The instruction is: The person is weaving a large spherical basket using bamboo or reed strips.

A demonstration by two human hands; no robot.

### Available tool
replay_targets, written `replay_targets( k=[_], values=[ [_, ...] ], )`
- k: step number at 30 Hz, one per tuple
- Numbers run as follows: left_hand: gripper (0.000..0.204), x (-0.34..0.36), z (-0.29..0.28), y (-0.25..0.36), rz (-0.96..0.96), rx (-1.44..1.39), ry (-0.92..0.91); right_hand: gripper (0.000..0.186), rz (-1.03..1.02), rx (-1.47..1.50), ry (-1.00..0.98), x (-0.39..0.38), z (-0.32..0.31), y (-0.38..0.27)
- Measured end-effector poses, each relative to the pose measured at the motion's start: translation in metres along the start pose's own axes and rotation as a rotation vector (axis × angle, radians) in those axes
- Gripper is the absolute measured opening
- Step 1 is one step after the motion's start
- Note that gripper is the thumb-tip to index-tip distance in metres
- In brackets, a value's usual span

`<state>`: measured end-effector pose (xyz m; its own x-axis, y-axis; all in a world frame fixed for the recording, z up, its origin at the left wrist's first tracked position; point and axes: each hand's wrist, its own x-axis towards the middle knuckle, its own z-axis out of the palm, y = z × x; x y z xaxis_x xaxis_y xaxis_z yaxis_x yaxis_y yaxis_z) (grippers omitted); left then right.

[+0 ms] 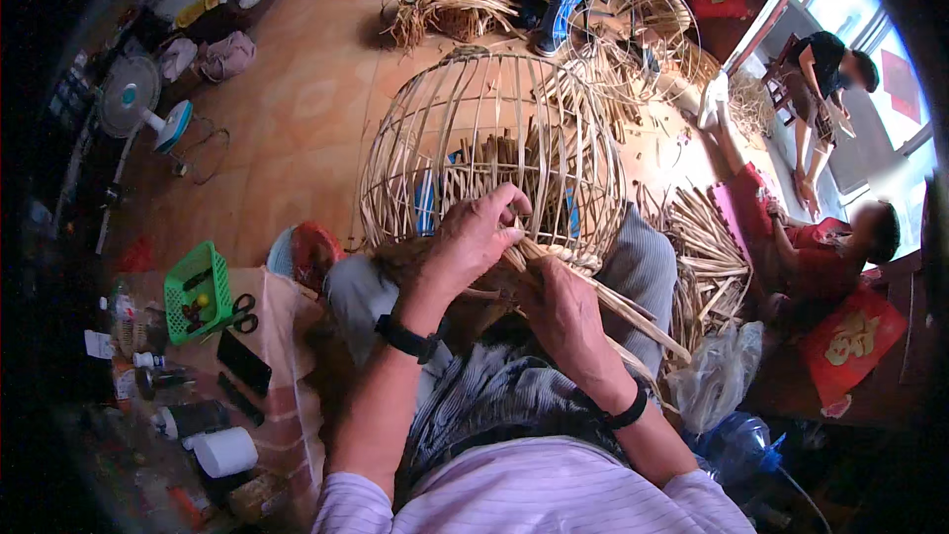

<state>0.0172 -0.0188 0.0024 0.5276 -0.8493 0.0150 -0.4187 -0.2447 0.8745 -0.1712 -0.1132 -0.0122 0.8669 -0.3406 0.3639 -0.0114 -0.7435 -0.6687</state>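
A large round basket frame (390,153) of pale bent strips stands between my knees, its near edge partly hidden by my hands. My left hand (473,237) is at that edge, thumb and forefinger curled closed on a pale weaving strip. Just to its right and nearer to me, my right hand (565,309) is closed around a bundle of flat weaving strips (633,314). The strips' loose ends run out to the right over my right thigh. Short cut pieces show through the bars, inside or behind the frame; I cannot tell which.
Loose strips (707,257) lie in a heap right of my knee. At left, a cloth-covered table bears a green basket (196,292), scissors (243,313), a phone (244,363) and a white cup (225,452). A fan (130,96) stands far left. Several people sit ahead and right.
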Motion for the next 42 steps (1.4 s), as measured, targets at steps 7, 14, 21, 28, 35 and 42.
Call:
replay_targets(
  k=[7,14,21,28,35,42],
  values=[
    [0.027,-0.001,0.001,0.005,0.059,0.053,0.05,0.014,0.139,0.024,-0.084,0.003,-0.002,-0.003],
    [0.029,0.001,0.006,-0.006,0.063,-0.031,0.049,0.017,-0.009,-0.339,-0.206,0.02,-0.008,-0.031],
    [0.029,0.005,-0.001,-0.007,0.056,-0.078,-0.023,0.025,-0.379,-0.299,-0.277,0.054,-0.034,-0.005],
    [0.027,0.006,-0.006,0.004,0.096,0.06,-0.031,0.022,-0.241,-0.381,-0.09,0.068,-0.034,0.014],
    [0.02,0.004,-0.016,0.021,-0.104,0.048,-0.171,0.026,0.055,-0.24,-0.08,0.044,-0.017,0.025],
    [0.024,0.004,-0.008,0.026,-0.144,0.14,-0.155,0.022,0.076,-0.161,-0.041,0.039,-0.01,0.027]
  ],
)
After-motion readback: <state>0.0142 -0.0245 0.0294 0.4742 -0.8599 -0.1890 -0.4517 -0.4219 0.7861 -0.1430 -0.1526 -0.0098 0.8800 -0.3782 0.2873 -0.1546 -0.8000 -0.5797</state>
